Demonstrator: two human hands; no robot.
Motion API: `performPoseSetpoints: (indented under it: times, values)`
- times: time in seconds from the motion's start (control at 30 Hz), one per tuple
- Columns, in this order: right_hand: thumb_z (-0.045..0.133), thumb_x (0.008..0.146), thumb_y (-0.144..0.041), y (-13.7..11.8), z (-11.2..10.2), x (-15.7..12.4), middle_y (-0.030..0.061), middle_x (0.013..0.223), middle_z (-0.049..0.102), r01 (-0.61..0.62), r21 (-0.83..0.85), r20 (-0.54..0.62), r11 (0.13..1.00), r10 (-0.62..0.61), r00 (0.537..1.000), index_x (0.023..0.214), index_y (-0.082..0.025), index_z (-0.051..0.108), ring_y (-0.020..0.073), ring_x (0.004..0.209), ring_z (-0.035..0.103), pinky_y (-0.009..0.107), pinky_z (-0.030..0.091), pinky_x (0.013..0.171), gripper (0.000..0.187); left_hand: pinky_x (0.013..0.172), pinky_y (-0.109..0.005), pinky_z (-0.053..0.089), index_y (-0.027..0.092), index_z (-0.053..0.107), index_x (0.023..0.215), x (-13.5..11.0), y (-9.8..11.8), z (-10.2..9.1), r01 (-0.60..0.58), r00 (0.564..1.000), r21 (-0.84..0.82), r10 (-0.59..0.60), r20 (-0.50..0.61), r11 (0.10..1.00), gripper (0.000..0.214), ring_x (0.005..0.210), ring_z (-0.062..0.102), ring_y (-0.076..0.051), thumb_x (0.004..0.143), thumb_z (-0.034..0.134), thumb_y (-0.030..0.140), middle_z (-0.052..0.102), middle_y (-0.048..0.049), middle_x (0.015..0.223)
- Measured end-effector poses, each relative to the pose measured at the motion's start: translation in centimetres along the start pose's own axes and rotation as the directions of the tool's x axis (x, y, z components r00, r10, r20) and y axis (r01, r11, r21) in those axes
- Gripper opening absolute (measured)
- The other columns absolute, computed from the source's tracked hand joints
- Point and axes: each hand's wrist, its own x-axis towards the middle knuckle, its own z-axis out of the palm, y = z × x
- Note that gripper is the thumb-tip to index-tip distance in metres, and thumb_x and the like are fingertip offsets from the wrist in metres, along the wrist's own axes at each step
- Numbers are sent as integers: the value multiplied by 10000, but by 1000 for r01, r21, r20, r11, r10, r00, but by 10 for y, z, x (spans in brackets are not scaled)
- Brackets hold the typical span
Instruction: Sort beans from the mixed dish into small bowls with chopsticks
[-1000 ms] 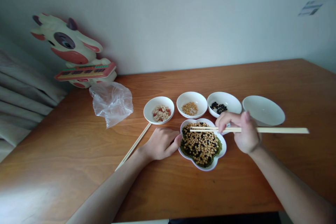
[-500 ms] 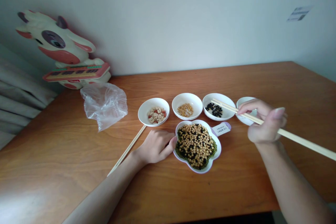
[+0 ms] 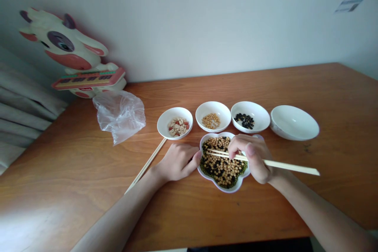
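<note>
1. Head camera: I centre my clock on the scalloped white dish point(image 3: 228, 190), which sits on the wooden bench point(image 3: 206, 220), filled with tan and black beans point(image 3: 223, 170).
2. At 3 o'clock I see the right hand point(image 3: 252, 157) closed around a pair of chopsticks point(image 3: 291, 167), tips over the dish's 10 o'clock side; whether they touch a bean, I cannot tell.
3. At 9 o'clock the left hand point(image 3: 178, 162) has bent fingers and its thumb at the dish's edge; I cannot tell if it grips.
4. Past the dish I have a seed bowl point(image 3: 177, 113) between 10 and 11, a yellow-bean bowl point(image 3: 214, 108) near 12, a black-bean bowl point(image 3: 256, 112) at 1 and a glossy white bowl point(image 3: 295, 124) at 2.
5. Spare chopsticks point(image 3: 147, 163) lie beyond the left forearm, toward 9; a plastic bag point(image 3: 121, 116) and a cow toy point(image 3: 71, 51) sit farther out, near 10.
</note>
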Motion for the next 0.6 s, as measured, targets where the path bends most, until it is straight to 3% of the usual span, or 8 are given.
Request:
performPoseSetpoints:
  times: [0.13,0.3,0.43,0.6]
  values:
    - [192,1084,-599,1,-3,0,58,731,651,-28,37,-12,999,28,1000,774,-229,651,220,686,595,394,451,681,666,637,-302,354,188,534,777,0,0,0,9,1000,0,-9,-10,1000,447,618,522,-145,1110,295,367,644,-28,743]
    - [102,1066,-639,6,-26,3,67,692,640,-148,141,4,979,149,989,723,-249,662,241,682,605,427,463,675,763,639,-297,343,189,509,767,-1,0,0,23,1000,13,-23,-2,1000,448,616,516,-146,1110,289,376,639,-28,729]
    - [151,1084,-597,7,-42,5,79,694,648,-166,125,3,978,167,986,731,-233,679,245,694,613,415,465,641,732,640,-294,337,190,495,764,0,0,0,28,1000,11,-28,3,1000,449,618,505,-147,1108,280,383,638,-29,733]
    - [225,1096,-571,5,-45,5,68,712,662,-183,67,-35,981,186,982,768,-235,693,225,668,609,398,460,627,664,642,-296,338,190,499,768,-1,0,0,30,1000,4,-30,8,1000,448,621,503,-146,1109,283,383,640,-29,738]
